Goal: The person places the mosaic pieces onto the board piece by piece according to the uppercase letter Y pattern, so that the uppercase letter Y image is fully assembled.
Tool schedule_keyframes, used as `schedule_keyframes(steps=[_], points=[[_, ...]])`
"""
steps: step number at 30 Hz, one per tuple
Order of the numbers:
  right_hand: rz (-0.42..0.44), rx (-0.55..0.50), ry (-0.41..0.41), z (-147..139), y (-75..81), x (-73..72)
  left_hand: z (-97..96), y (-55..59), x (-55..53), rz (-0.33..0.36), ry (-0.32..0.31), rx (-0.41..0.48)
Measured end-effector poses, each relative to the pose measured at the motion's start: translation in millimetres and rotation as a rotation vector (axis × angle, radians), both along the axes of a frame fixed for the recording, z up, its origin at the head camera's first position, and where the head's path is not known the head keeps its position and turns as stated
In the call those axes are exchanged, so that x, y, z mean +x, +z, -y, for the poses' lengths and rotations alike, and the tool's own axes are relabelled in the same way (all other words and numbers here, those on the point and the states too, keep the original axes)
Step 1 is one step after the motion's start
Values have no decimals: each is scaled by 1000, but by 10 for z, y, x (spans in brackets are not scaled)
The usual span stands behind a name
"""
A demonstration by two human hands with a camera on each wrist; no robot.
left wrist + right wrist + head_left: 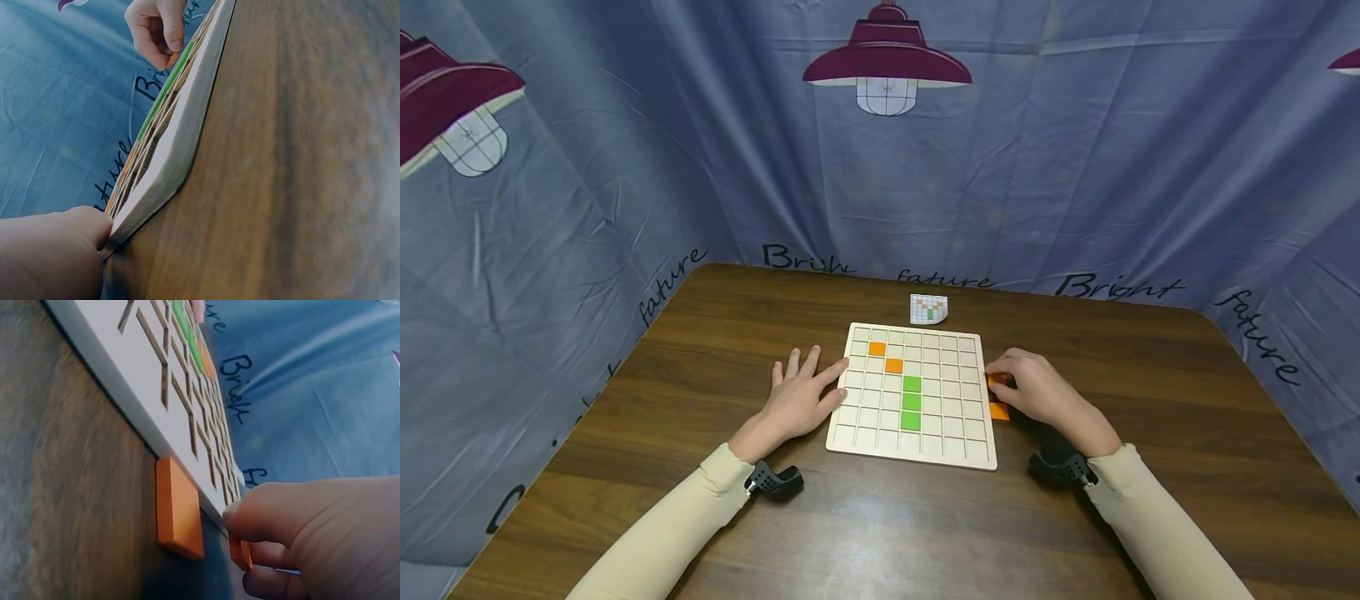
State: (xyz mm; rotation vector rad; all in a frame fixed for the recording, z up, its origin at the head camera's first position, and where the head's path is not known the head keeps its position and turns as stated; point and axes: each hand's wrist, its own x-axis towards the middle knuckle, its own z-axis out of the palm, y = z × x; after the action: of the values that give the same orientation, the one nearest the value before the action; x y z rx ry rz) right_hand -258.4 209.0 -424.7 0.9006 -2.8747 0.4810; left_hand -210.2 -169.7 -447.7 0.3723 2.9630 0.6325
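A pale wooden grid board [955, 400] lies flat on the table. Two orange tiles [877, 349] sit diagonally in its upper left cells, and three green tiles [912, 401] form a column below them. My left hand [797, 396] rests with spread fingers at the board's left edge, thumb and forefinger touching it. Beside the right edge, my right hand [1037, 387] pinches an orange square tile [239, 552] between thumb and fingers. Another orange tile [179, 509] lies on the table against that edge, nearer to me.
Behind the board lies a small paper card [928, 309] printed with a grid and coloured squares. The brown wooden table [880, 517] meets a blue curtain [1037, 167] at the back and sides. Each wrist wears a black strap [778, 482].
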Motion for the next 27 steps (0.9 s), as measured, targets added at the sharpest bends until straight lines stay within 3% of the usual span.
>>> schedule_keyframes(steps=[27], points=[[-12,-58,124,580,106,-123,-4,1,6,0,5,4]])
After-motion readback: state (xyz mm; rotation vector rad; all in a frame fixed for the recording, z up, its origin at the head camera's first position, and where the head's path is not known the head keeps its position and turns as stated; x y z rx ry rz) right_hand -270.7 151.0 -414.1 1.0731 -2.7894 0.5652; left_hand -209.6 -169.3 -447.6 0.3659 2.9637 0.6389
